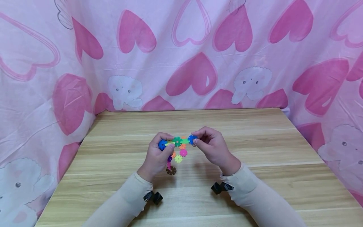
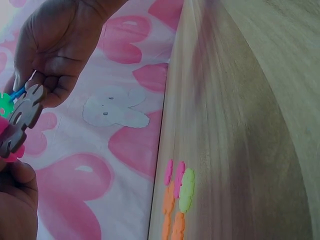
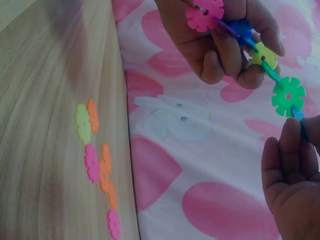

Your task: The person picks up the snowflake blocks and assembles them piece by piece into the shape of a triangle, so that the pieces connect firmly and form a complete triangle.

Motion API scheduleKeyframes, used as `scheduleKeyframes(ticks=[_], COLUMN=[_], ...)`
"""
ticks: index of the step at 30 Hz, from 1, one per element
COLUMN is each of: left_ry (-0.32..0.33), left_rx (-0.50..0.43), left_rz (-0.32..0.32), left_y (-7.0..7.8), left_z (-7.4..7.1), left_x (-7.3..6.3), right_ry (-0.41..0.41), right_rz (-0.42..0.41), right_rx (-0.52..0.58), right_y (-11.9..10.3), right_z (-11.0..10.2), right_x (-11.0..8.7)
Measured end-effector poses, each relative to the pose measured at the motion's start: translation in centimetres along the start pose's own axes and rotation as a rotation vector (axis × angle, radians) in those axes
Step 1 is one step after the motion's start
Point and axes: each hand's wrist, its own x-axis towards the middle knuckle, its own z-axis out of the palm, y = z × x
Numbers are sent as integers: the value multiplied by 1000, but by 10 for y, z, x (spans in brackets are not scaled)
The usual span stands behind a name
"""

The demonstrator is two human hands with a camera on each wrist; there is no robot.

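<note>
A chain of notched plastic snowflake discs stretches between both hands above the wooden table. My left hand (image 1: 157,156) grips its left part, thumb and fingers around a yellow disc (image 3: 263,56) beside a blue disc (image 1: 162,145). With thumb and fingertips, my right hand (image 1: 213,147) pinches the blue disc (image 1: 192,139) at the right end. Between the hands, a green disc (image 3: 288,96) shows face-on in the right wrist view. From the left hand's side hang a pink disc (image 3: 205,14) and a brown disc (image 2: 22,121), which faces the left wrist camera.
Several loose discs lie flat on the tabletop (image 1: 255,142) beyond the hands, among them a pink disc (image 1: 183,153), a yellow-green disc (image 1: 178,159) and orange discs (image 3: 108,190). A pink heart-printed cloth (image 1: 191,72) hangs behind the table and along both sides.
</note>
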Motion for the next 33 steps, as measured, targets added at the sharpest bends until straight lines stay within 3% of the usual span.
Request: scheduleKeyframes(ticks=[9, 15, 23, 33], left_ry=[14, 21, 26, 52], left_rx=[22, 25, 34, 39], left_rz=[11, -27, -16, -47], left_y=[0, 2, 4, 4], left_z=[2, 2, 1, 0], left_x=[-1, -2, -1, 1], right_ry=[15, 4, 6, -14], right_rz=[-22, -24, 6, 27], right_rx=[13, -15, -44, -65], right_y=[1, -2, -1, 2], right_z=[4, 2, 0, -3], right_x=[0, 0, 0, 2])
